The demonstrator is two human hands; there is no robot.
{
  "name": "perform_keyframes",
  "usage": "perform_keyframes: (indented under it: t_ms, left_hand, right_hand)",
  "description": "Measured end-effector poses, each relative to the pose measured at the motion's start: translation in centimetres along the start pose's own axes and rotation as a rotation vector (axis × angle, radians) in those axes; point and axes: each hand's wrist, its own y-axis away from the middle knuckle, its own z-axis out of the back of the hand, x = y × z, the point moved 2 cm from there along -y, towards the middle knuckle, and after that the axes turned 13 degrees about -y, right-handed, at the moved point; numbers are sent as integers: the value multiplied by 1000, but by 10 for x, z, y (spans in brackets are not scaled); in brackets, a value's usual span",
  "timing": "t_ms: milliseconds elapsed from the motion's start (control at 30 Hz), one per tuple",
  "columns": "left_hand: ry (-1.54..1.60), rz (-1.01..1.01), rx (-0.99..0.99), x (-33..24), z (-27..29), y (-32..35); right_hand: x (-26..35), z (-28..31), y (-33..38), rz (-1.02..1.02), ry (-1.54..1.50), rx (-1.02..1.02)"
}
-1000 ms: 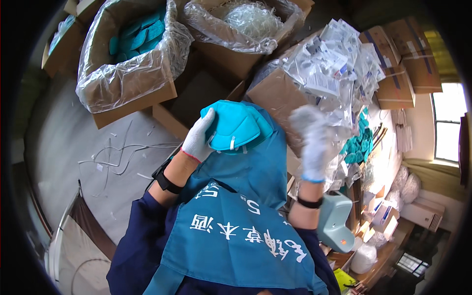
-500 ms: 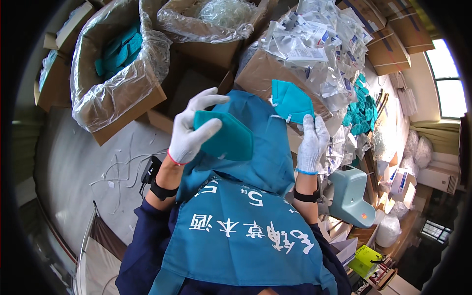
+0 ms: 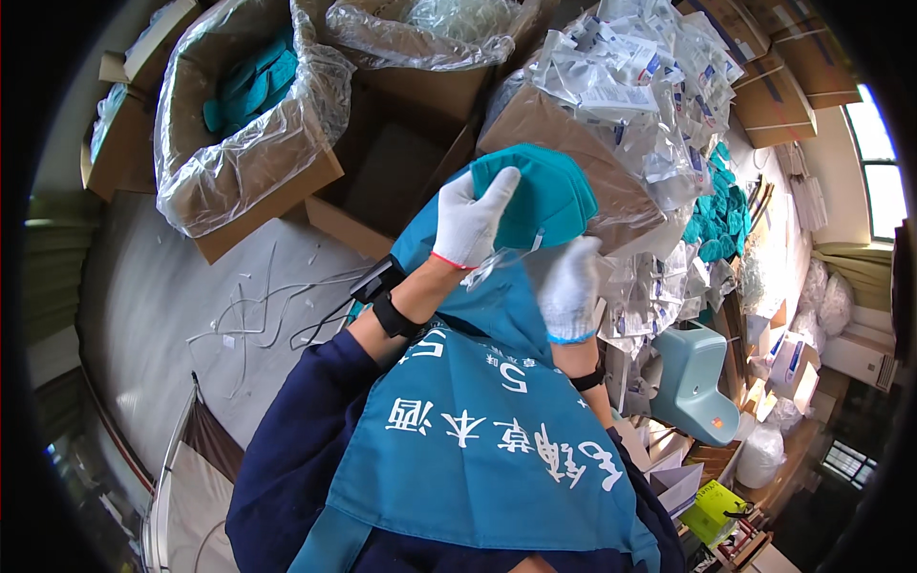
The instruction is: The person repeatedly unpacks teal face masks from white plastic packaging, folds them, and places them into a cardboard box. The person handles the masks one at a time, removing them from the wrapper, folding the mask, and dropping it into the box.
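Teal mask (image 3: 549, 205) partly hides a cardboard box (image 3: 543, 116) near plastic packets (image 3: 642, 100).

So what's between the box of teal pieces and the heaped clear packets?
The head view shows an open cardboard box and, farther back, a lined box of clear strands.

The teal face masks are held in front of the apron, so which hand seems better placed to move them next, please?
Probably the left hand: it grips the teal face masks, thumb across them. The right hand is motion-blurred at their lower right; whether it holds anything is unclear.
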Motion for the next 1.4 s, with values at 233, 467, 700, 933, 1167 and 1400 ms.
perform_keyframes:
  t_ms: [233, 467, 700, 933, 1167, 1400]
  left_hand:
    - [-95, 80, 63, 10, 5, 3]
    - [-75, -14, -170, 36, 7, -4]
    - [-285, 233, 80, 79, -23, 8]
    - [-695, 39, 365, 95, -12, 41]
    - [-649, -104, 178, 62, 10, 40]
    - [-498, -108, -20, 77, 20, -2]
  right_hand:
    - [5, 8, -7, -29, 749, -347]
    - [14, 8, 13, -618, 394, -165]
    - [5, 79, -21, -392, -767, -267]
    - [19, 190, -53, -150, -786, -880]
    - [19, 140, -80, -53, -467, -569]
    - [-3, 51, -79, -330, -805, -616]
